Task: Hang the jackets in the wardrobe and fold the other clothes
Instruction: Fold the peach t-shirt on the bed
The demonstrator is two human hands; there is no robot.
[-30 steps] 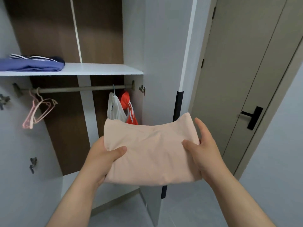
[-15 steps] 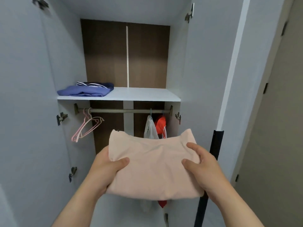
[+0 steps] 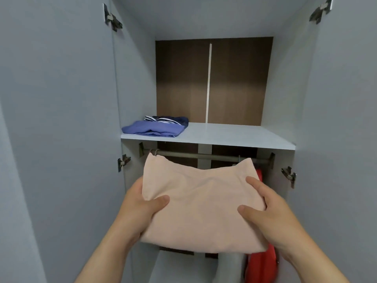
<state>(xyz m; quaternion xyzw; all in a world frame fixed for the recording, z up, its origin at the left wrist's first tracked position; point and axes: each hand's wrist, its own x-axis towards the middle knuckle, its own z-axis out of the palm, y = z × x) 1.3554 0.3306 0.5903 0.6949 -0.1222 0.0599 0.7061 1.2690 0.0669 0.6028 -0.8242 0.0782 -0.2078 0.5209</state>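
Note:
I hold a folded peach-pink garment (image 3: 204, 207) flat in front of the open wardrobe, just below the shelf (image 3: 234, 137). My left hand (image 3: 140, 209) grips its left edge, thumb on top. My right hand (image 3: 267, 209) grips its right edge, thumb and fingers curled over it. On the shelf's left end lies a folded blue garment (image 3: 153, 129) with a dark striped one (image 3: 167, 119) on top. A red jacket (image 3: 261, 262) hangs from the rail (image 3: 204, 155) at the right, mostly hidden behind the pink garment.
Both wardrobe doors stand open at the left (image 3: 57, 119) and right (image 3: 346, 119). Metal hinges (image 3: 123, 161) stick out from the side walls. A grey-white garment (image 3: 228, 266) hangs beside the red jacket. The right part of the shelf is bare.
The view has turned from the room door to face the wardrobe and come closer. The pink garment has risen toward the shelf, and my grip on it is unchanged.

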